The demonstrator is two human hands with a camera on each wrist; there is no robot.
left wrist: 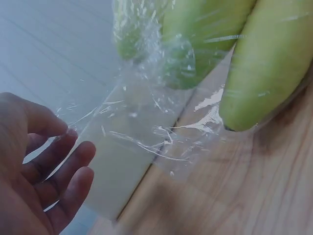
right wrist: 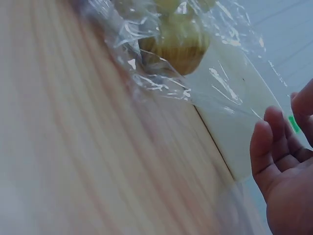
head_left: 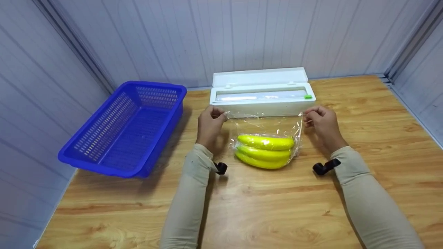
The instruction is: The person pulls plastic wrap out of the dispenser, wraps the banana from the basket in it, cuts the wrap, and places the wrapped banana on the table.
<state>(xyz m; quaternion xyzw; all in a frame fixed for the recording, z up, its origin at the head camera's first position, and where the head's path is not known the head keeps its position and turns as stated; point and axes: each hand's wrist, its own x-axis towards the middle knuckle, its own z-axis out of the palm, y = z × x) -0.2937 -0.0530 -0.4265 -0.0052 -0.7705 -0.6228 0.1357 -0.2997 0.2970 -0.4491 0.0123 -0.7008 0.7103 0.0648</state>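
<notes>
A bunch of yellow bananas (head_left: 264, 152) lies on the table, wrapped in clear plastic wrap (head_left: 266, 125) whose far edge stretches between the two hands. My left hand (head_left: 210, 126) pinches the left corner of this film between thumb and forefinger; in the left wrist view, the other fingers (left wrist: 78, 188) are loosely bent beside it. At the right corner, my right hand (head_left: 323, 124) pinches the film the same way. Seen from the right wrist, the film (right wrist: 230, 93) runs from the banana ends (right wrist: 176, 49) up to the fingertips.
Just beyond the hands stands a white plastic wrap dispenser box (head_left: 263, 108), its lid (head_left: 259, 76) raised and a green slider (head_left: 308, 97) at its right end. To the left is a blue perforated basket (head_left: 166, 138). Panelled walls (head_left: 193, 41) enclose the wooden table (head_left: 259, 214).
</notes>
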